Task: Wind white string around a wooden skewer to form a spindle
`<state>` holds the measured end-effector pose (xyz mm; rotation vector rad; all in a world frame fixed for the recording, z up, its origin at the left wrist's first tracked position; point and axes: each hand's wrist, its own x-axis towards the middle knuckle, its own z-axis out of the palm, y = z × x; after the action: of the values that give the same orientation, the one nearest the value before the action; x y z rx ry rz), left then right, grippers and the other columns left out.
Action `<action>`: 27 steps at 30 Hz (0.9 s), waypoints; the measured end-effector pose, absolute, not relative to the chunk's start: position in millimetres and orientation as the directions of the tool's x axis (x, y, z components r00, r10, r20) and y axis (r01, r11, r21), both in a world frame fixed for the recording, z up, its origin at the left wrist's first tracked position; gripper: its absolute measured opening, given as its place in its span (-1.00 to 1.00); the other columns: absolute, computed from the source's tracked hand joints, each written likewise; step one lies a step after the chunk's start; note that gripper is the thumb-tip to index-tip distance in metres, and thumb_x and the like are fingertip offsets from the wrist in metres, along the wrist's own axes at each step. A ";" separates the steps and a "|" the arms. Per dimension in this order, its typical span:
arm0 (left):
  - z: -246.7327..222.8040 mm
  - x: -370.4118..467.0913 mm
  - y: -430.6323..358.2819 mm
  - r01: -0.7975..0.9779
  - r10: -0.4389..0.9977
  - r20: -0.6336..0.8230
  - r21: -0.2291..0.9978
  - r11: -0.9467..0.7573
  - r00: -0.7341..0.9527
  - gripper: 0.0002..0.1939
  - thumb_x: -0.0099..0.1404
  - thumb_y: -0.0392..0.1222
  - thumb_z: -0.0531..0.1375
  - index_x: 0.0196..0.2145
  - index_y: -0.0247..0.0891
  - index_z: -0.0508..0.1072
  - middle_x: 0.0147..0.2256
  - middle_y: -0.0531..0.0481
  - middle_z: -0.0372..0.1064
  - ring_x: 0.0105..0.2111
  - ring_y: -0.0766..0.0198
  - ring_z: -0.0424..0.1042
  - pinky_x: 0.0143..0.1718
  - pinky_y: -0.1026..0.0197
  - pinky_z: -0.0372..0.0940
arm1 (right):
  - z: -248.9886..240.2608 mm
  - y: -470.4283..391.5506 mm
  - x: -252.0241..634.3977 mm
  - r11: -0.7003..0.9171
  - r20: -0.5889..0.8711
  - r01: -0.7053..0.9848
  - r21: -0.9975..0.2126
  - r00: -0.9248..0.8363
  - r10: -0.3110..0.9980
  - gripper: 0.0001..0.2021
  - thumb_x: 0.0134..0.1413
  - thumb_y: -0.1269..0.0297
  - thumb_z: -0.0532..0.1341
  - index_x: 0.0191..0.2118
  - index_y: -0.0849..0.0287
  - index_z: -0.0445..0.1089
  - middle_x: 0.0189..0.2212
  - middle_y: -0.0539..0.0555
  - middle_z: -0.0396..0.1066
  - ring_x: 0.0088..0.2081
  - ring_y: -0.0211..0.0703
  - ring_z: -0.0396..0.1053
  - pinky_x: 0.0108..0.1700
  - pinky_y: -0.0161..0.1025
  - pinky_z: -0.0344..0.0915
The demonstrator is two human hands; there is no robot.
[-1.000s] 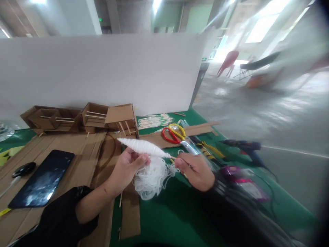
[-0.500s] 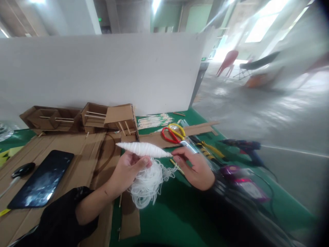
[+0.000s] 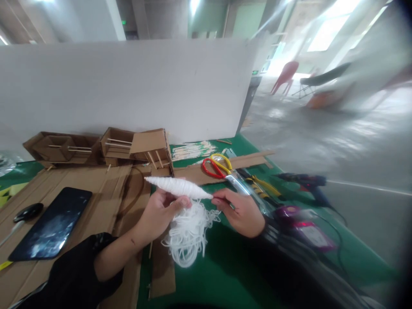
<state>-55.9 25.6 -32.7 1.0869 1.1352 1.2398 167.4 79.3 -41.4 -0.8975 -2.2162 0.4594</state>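
Note:
A white spindle of wound string (image 3: 180, 187) is held level above the table, tapering to a point at both ends. My left hand (image 3: 164, 211) is closed around its underside, left of the middle, with the thumb in front. My right hand (image 3: 240, 212) pinches the spindle's right tip between thumb and forefinger. A loose tangle of white string (image 3: 187, 235) hangs below the spindle, between the hands. Scissors with red and yellow handles (image 3: 215, 167) lie just behind my right hand.
Cardboard boxes with sticks (image 3: 149, 148) stand at the back, beside scattered thin sticks (image 3: 193, 150). A black tablet (image 3: 53, 223) and mouse (image 3: 28, 212) lie on cardboard at left. Pliers (image 3: 265, 186), a blue tool (image 3: 305, 182) and a purple device (image 3: 309, 234) lie right.
The spindle's right tip and my right hand have shifted slightly left. The string tangle has swung a little and hangs slightly lower. My left hand stays nearly in place.

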 end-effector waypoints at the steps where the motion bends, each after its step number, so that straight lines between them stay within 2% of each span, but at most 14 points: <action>1: -31.7 -55.5 25.3 -0.122 0.999 -0.037 0.992 0.037 0.000 -0.71 0.13 -0.06 0.35 -0.28 -0.32 0.49 -0.42 -0.03 0.51 -0.46 0.30 0.45 -0.46 0.32 0.32 | -41.4 79.3 166.9 0.697 0.474 0.463 -0.547 -0.514 0.714 -0.80 0.28 0.20 0.10 -0.29 0.14 0.41 -0.53 0.00 0.47 -0.55 -0.25 0.37 -0.46 -0.32 0.28; 3: -29.7 -54.5 24.6 -0.101 0.999 -0.039 0.994 0.038 -0.010 -0.70 0.13 -0.06 0.35 -0.26 -0.32 0.49 -0.43 -0.03 0.52 -0.46 0.28 0.45 -0.46 0.31 0.33 | -40.9 78.8 165.9 0.703 0.527 0.457 -0.546 -0.465 0.712 -0.85 0.26 0.22 0.13 -0.23 0.14 0.40 -0.43 0.04 0.50 -0.45 -0.21 0.43 -0.38 -0.28 0.34; 6: -28.7 -52.6 23.6 -0.064 0.997 -0.024 0.998 0.019 -0.067 -0.61 0.11 -0.10 0.36 -0.13 -0.28 0.44 -0.41 0.00 0.51 -0.44 0.25 0.47 -0.45 0.27 0.36 | -39.9 74.7 163.9 0.761 0.698 0.459 -0.459 -0.343 0.628 -0.85 0.16 0.28 0.22 -0.15 0.14 0.37 -0.27 0.14 0.48 -0.25 -0.07 0.44 -0.21 -0.14 0.38; 9: -31.2 -50.5 22.8 -0.023 0.991 0.018 1.000 -0.021 -0.132 -0.59 0.12 -0.11 0.35 -0.10 -0.25 0.37 -0.37 0.01 0.48 -0.38 0.23 0.49 -0.38 0.25 0.38 | -41.6 63.7 157.7 0.858 0.783 0.364 -0.362 -0.381 0.492 -0.82 0.07 0.29 0.28 -0.17 0.13 0.38 -0.30 0.13 0.43 -0.27 -0.07 0.40 -0.24 -0.13 0.37; 11: -33.7 -48.9 22.0 0.024 0.984 0.051 0.999 -0.047 -0.168 -0.59 0.12 -0.11 0.35 -0.12 -0.22 0.35 -0.32 0.02 0.46 -0.35 0.24 0.48 -0.36 0.27 0.37 | -45.0 53.9 149.9 0.901 0.759 0.272 -0.337 -0.488 0.431 -0.67 0.03 0.14 0.32 -0.11 0.16 0.38 -0.27 0.15 0.43 -0.27 -0.08 0.39 -0.24 -0.15 0.36; 13: -35.4 -47.5 20.9 0.080 0.979 0.074 0.995 -0.059 -0.192 -0.60 0.10 -0.11 0.36 -0.14 -0.20 0.35 -0.29 0.04 0.44 -0.35 0.26 0.46 -0.37 0.29 0.36 | -49.6 44.8 140.8 0.912 0.697 0.271 -0.308 -0.588 0.410 -0.51 -0.01 0.00 0.31 -0.01 0.20 0.35 -0.18 0.19 0.44 -0.21 -0.03 0.38 -0.19 -0.10 0.33; 14: -35.7 -47.1 20.5 0.101 0.977 0.075 0.993 -0.056 -0.198 -0.60 0.10 -0.11 0.37 -0.14 -0.20 0.35 -0.29 0.04 0.43 -0.35 0.26 0.45 -0.37 0.30 0.35 | -52.1 41.4 136.7 0.910 0.658 0.296 -0.290 -0.629 0.414 -0.54 0.04 0.05 0.29 0.00 0.20 0.34 -0.16 0.19 0.45 -0.20 -0.03 0.37 -0.18 -0.10 0.31; 16: -35.0 -47.0 20.1 0.120 0.979 0.061 0.992 -0.038 -0.196 -0.61 0.12 -0.10 0.35 -0.13 -0.20 0.36 -0.30 0.04 0.43 -0.35 0.26 0.44 -0.36 0.28 0.35 | -57.0 38.1 131.0 0.903 0.599 0.333 -0.271 -0.676 0.429 -0.73 0.11 0.27 0.21 -0.06 0.17 0.37 -0.20 0.15 0.46 -0.25 -0.07 0.34 -0.23 -0.14 0.27; 19: -32.8 -49.3 21.9 0.102 0.979 0.069 0.993 -0.050 -0.192 -0.68 0.16 -0.09 0.32 -0.17 -0.23 0.40 -0.30 0.01 0.46 -0.31 0.23 0.44 -0.29 0.24 0.35 | -62.3 40.9 130.1 0.889 0.566 0.327 -0.322 -0.686 0.457 -0.80 0.01 0.50 0.12 -0.24 0.16 0.39 -0.33 0.10 0.43 -0.32 -0.12 0.28 -0.29 -0.19 0.22; 23: -33.6 -55.3 27.1 0.043 0.964 0.132 0.991 -0.125 -0.231 -0.74 0.15 -0.11 0.33 -0.23 -0.25 0.43 -0.32 0.02 0.46 -0.31 0.25 0.43 -0.27 0.25 0.34 | -63.1 49.7 135.9 0.838 0.512 0.318 -0.444 -0.678 0.528 -0.78 -0.18 0.55 0.09 -0.34 0.17 0.32 -0.37 0.10 0.38 -0.33 -0.11 0.25 -0.27 -0.19 0.22; 27: -30.3 -61.6 29.8 -0.174 0.953 0.153 0.964 -0.203 -0.263 -0.79 0.20 -0.11 0.31 -0.27 -0.27 0.45 -0.37 0.03 0.48 -0.35 0.27 0.46 -0.25 0.24 0.36 | -58.7 55.1 140.5 0.787 0.400 0.381 -0.484 -0.704 0.587 -0.78 -0.26 0.53 0.08 -0.38 0.17 0.29 -0.38 0.10 0.36 -0.34 -0.10 0.23 -0.28 -0.18 0.19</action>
<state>-61.6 29.8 -30.3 1.0570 1.1417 1.6168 140.5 55.1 -58.7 -0.7192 -2.4280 0.4995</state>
